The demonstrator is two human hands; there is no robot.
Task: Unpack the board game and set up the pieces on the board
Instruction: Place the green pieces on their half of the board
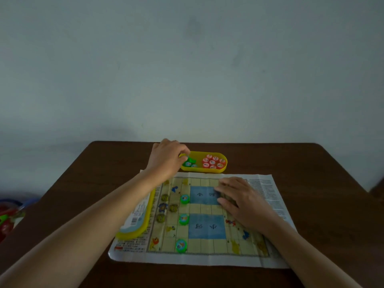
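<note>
Board (207,247) under right hand (243,201); left hand (166,160) pinches piece (186,158).

Dim, flat, bluish light greys the wall (187,59) and darkens the table (322,204) (a soft shadow lies far left), the picture slightly soft, with wide-angle bending at the edges.

Left forearm is stretching over the far left corner of the board (207,259), and the left hand (166,159) is pinching a green piece (187,158) in the yellow tray (224,169), blocking that end. Red pieces (213,162) are filling the tray's right half. The right hand (243,201) is lying flat across the board's right middle. Three green discs (183,219) are standing in a column with gaps between them. The yellow lid (143,225) is hugging the board's left edge. The table (322,173) is showing bare wood to the right and along the near edge.
</note>
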